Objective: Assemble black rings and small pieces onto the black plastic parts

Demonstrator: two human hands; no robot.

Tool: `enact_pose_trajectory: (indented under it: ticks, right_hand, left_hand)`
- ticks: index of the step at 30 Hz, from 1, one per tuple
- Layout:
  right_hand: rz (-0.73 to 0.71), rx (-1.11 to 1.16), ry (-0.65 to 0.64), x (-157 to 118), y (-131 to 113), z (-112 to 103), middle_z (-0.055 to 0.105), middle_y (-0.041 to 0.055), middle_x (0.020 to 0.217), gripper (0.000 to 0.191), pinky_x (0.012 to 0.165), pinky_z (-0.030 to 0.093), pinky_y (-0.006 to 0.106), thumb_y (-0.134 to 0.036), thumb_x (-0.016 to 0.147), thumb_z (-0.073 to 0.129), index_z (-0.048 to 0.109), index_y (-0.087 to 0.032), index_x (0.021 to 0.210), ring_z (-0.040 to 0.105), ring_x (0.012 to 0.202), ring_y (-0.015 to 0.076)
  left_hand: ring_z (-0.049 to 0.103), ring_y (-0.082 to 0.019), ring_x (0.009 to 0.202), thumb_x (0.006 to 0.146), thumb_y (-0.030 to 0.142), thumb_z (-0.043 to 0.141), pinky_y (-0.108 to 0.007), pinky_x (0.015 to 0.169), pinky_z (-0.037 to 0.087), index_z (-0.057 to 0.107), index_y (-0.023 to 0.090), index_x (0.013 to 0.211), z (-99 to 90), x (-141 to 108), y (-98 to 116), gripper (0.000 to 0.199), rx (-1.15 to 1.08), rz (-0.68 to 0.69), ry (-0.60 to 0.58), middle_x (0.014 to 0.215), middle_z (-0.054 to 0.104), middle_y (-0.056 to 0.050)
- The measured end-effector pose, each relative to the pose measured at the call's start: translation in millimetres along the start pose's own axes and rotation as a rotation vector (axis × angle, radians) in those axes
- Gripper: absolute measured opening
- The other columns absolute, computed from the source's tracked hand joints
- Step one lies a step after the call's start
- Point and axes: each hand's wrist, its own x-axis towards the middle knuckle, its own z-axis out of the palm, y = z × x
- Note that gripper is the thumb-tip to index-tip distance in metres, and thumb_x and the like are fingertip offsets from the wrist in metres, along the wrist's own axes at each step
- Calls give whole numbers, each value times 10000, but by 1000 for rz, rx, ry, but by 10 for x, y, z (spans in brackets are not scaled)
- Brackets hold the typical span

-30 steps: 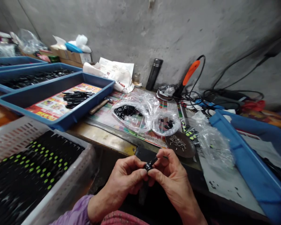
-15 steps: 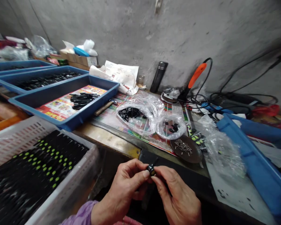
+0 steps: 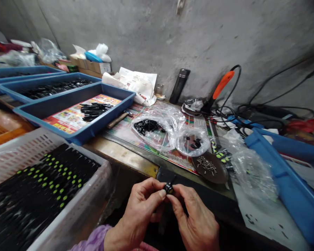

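Observation:
A small black part with a yellow-green spot (image 3: 169, 188) is pinched between both hands at the table's front edge. My left hand (image 3: 140, 205) grips it from the left with thumb and fingertips. From the other side, the thumb and index finger of my right hand (image 3: 195, 211) close on it. A thin dark rod shows just above the part; whether it belongs to it I cannot tell. Beyond the hands lie a dark round dish of small metal pins (image 3: 206, 168), a plastic bag of black parts (image 3: 148, 127) and a smaller bag with few black pieces (image 3: 196, 143).
At left, a white basket (image 3: 78, 209) holds rows of black pieces with green dots. Behind it stand blue trays (image 3: 86, 137) with black parts, and a hammer (image 3: 117, 120). A black flask (image 3: 179, 85), an orange-handled tool (image 3: 223, 84) and a blue bin (image 3: 285, 188) are further right.
The view has shifted slightly, so the bench appears a little further right. My right hand has turned a little and drawn slightly left; both hands keep hold of the part.

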Motion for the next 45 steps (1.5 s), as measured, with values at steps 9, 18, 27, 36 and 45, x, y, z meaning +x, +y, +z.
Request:
enact_pose_trajectory:
  ticks: [9,18,27,36,45]
  right_hand:
    - [-40,-84,12,-22,16,35,678,85,820,247,626,531,254,-283,1080,420,576,-101,1021,694,717,184]
    - [-52,-120,13,-26,22,112,600,57,720,241,561,467,261,-277,1073,446,561,-85,984,613,607,163]
    - [145,1,131,-19,-68,135,617,23,747,251,543,514,215,-395,1066,448,532,-159,1060,625,567,139]
    - [103,49,-14,-88,-84,51,673,76,909,228,697,564,214,-320,1077,425,544,-138,1144,690,755,164]
    - [-15,-71,30,46,-13,51,632,36,714,266,532,474,248,-321,1084,416,566,-131,975,639,576,149]
  left_hand:
    - [316,-32,387,698,443,803,-160,383,218,627,133,778,-21,9,-7,365,-14,-6,14,459,421,77]
    - [327,-35,407,696,446,801,-162,388,241,627,130,775,-12,11,19,369,5,17,27,494,443,63]
    - [339,-33,381,685,445,815,-156,373,246,624,133,751,23,-7,17,372,-49,3,13,461,444,67]
    - [354,-36,393,674,459,818,-156,376,263,659,124,775,-3,-30,17,384,-28,20,40,487,461,57]
    - [332,-36,389,700,454,803,-161,384,252,649,133,788,-11,-40,-14,367,-19,14,26,460,436,70]
